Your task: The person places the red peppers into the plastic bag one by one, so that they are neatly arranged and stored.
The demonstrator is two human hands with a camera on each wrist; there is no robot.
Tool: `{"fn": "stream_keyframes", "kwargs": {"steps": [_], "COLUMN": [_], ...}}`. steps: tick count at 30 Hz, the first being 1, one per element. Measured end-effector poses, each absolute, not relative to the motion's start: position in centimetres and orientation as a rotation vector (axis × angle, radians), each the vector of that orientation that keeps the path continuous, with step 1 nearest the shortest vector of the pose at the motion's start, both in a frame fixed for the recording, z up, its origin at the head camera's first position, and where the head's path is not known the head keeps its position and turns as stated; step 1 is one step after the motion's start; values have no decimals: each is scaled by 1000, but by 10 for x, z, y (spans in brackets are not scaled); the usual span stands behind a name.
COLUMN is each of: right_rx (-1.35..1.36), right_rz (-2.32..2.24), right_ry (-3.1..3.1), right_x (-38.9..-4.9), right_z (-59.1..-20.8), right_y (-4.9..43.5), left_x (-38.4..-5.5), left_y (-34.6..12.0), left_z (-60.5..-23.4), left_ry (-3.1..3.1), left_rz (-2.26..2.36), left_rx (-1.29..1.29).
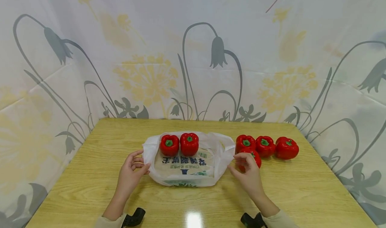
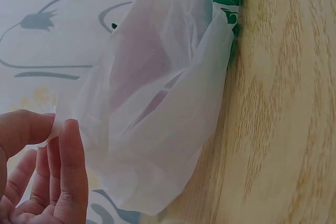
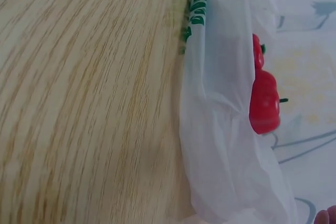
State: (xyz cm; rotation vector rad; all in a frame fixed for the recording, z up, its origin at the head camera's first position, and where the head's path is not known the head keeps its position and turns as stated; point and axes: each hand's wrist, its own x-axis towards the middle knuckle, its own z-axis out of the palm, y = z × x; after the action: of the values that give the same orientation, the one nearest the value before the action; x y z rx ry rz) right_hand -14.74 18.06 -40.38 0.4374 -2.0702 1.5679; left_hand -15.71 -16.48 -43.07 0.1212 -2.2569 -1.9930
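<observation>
A white plastic bag [image 1: 221, 161] with dark blue and green print lies on the table, its mouth spread wide. Two red bell peppers, one at the left [image 1: 169, 145] and one beside it [image 1: 189, 144], sit inside toward its back. My left hand [image 1: 132, 169] pinches the bag's left edge between thumb and index finger, the thin film drawn out in the left wrist view. At the opposite edge, my right hand [image 1: 248, 174] pinches the film with its fingertips. In the right wrist view the bag's side [image 3: 226, 145] partly hides the peppers.
Several more red bell peppers [image 1: 265, 147] stand in a cluster right of the bag, the nearest one [image 1: 255, 157] partly behind my right hand. The wood-grain table [image 1: 301, 191] ends at a flower-printed cloth [image 1: 193, 70] at the back and sides.
</observation>
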Motion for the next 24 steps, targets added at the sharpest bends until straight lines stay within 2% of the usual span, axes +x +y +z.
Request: {"fn": "stream_keyframes", "kwargs": {"steps": [5,16,24], "right_rx": [469,324,250], "right_rz": [1466,1240,1192], "right_ry": [-2038,-2122,-2195], "right_x": [-145,-138,-154], "right_z": [-401,-393,-420], "right_y": [188,201,231], "left_x": [-158,-158,-158], "left_y": [-165,-165,-165], "left_z": [-431,-432,-431], "left_ry": [-2258,-2257,-2260], "left_rz": [-1994,-1989,-1990], "left_rx": [136,135,134]}}
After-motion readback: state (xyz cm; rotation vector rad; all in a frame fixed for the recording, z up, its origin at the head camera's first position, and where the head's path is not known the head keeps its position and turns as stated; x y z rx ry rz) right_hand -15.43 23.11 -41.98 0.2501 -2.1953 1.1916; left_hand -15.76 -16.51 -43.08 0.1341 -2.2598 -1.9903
